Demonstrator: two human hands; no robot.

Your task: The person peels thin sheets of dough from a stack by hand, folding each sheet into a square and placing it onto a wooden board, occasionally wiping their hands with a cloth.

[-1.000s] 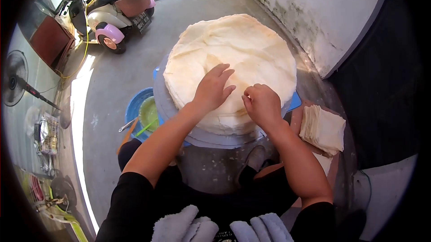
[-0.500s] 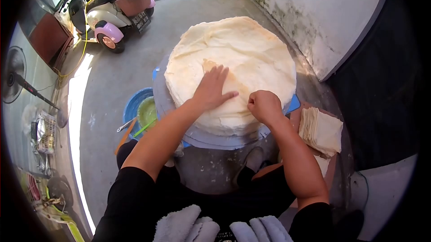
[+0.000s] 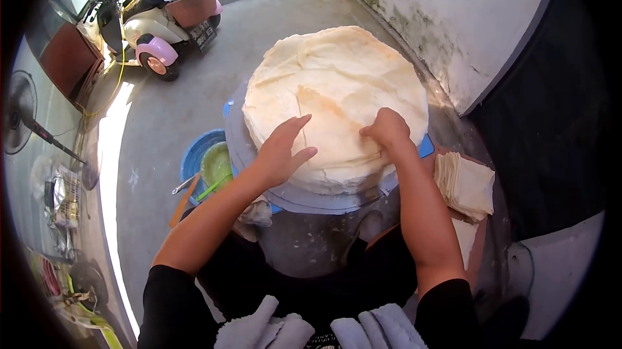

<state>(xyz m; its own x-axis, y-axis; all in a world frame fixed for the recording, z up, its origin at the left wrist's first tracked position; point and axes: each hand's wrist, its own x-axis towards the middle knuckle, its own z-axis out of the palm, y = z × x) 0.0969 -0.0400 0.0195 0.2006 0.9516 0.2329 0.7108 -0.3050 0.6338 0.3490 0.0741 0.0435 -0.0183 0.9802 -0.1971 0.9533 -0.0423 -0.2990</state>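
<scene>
A tall round stack of thin, pale flatbread sheets (image 3: 337, 83) lies on a grey round board (image 3: 298, 200). Its top sheet has a browned patch and a thin raised line or edge near the middle. My left hand (image 3: 280, 154) is over the stack's left near side, thumb and fingers apart, holding nothing. Over the right near part, my right hand (image 3: 390, 130) is closed, thumb against curled fingers, at the top sheet. Whatever it may pinch is hidden by the fingers. Folded flatbread sheets (image 3: 463, 185) are piled at the right.
At the left of the board stand a blue basin (image 3: 192, 158) and a green bowl (image 3: 216, 162) with a green-handled tool (image 3: 212, 187). A scooter (image 3: 155, 41) is parked at the back left, a fan (image 3: 26, 112) stands left, and a white wall (image 3: 447, 18) runs along the right.
My left hand has drawn back toward me and left, off the browned patch. My right hand, still closed, has moved a little farther away from me across the stack.
</scene>
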